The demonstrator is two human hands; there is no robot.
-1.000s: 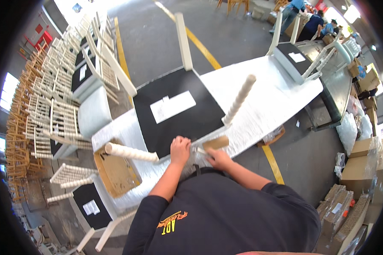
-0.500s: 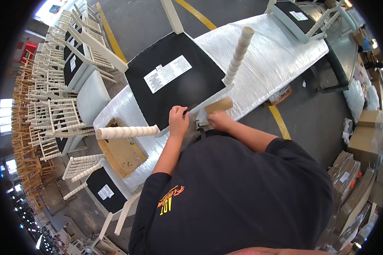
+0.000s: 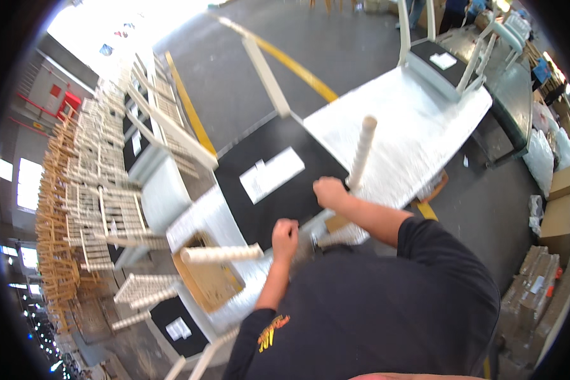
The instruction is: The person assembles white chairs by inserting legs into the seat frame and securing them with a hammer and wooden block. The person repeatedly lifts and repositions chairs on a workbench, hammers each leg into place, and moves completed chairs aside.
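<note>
An upturned chair with a black underside [image 3: 237,190] and a white label [image 3: 272,175] lies in front of me, its legs pointing up. My left hand [image 3: 285,237] is closed at the near edge of the seat; what it holds, if anything, is hidden. My right hand [image 3: 330,192], also closed, is over the seat's right corner beside a ribbed cream leg [image 3: 363,149]. Whatever is in its fingers cannot be made out. Partly behind my right forearm, a flat tan piece [image 3: 337,223] shows near the seat edge. Another ribbed leg [image 3: 221,254] sticks out to the left.
Shiny wrapping covers the worktable [image 3: 418,107]. A cardboard box [image 3: 206,285] stands at its left, near another upturned chair [image 3: 178,328]. Many stacked chairs [image 3: 92,202] fill the left side. At the far right are another upturned chair [image 3: 434,69] and cartons [image 3: 557,209].
My right hand has moved from beside the tan piece up to the seat's right corner. My left hand remains near the front edge. The whole view has shifted, showing more floor at the far side.
</note>
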